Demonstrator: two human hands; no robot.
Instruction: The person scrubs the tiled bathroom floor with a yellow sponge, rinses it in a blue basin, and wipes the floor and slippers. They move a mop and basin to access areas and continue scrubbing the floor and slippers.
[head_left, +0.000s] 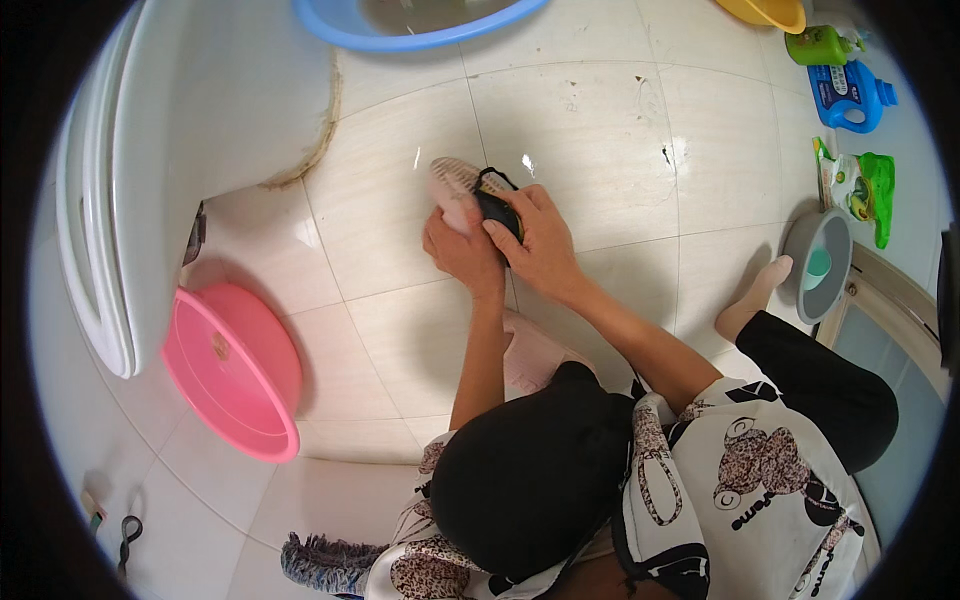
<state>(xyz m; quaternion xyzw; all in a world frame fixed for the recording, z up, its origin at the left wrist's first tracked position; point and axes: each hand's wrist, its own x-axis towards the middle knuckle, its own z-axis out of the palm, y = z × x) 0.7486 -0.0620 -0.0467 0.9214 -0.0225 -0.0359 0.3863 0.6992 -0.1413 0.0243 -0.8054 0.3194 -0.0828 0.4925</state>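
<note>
Over the tiled floor, my left hand (465, 251) grips a pale pink slipper (450, 184) with a ridged surface. My right hand (541, 244) holds a black object with a looped strap (498, 211) against the slipper; its exact kind is unclear. The two hands are close together, and the fingers partly cover both things. Another pale pink slipper (529, 352) is on the floor, below my forearms in the picture, partly hidden by my black-clad knee.
A pink plastic basin (289, 360) stands at left beside a white toilet (247, 97). A blue basin (427, 39) is at the top. At right are a grey basin (802, 240) holding a green cup, a blue detergent bottle (870, 97) and a green-white pouch (881, 199).
</note>
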